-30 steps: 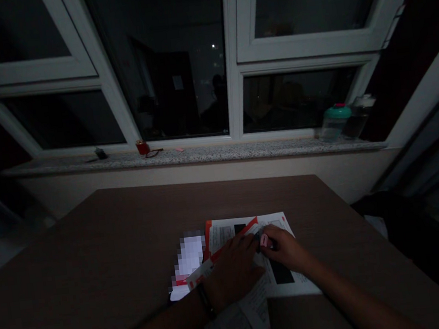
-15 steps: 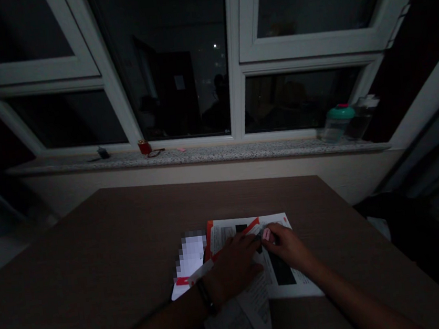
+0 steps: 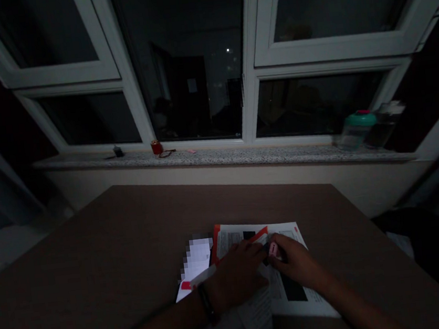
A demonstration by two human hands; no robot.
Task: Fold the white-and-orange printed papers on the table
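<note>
My left hand (image 3: 241, 267) lies palm down on a folded printed sheet (image 3: 260, 310), its fingers stretched out toward my right hand. A dark band circles the left wrist. My right hand (image 3: 293, 256) pinches a small pink object (image 3: 273, 249) close to the left fingertips, by the sheet's edge; its exact kind is too dark to tell. Under both hands is a printed booklet or larger sheet (image 3: 318, 303) with orange edges and dark picture blocks. A lit phone (image 3: 198, 259) lies left of the paper, partly behind my left forearm.
Everything rests on a brown table (image 3: 133, 237) facing a window. On the granite sill (image 3: 222, 156) stand a small red jar (image 3: 157, 147), a small dark bottle (image 3: 118, 151), a bottle with a teal lid (image 3: 358, 130) and another clear bottle (image 3: 385, 124).
The view has swung a little to the left, so everything sits further right. My right hand and the pink object stay beside the left fingertips, slightly lower in view.
</note>
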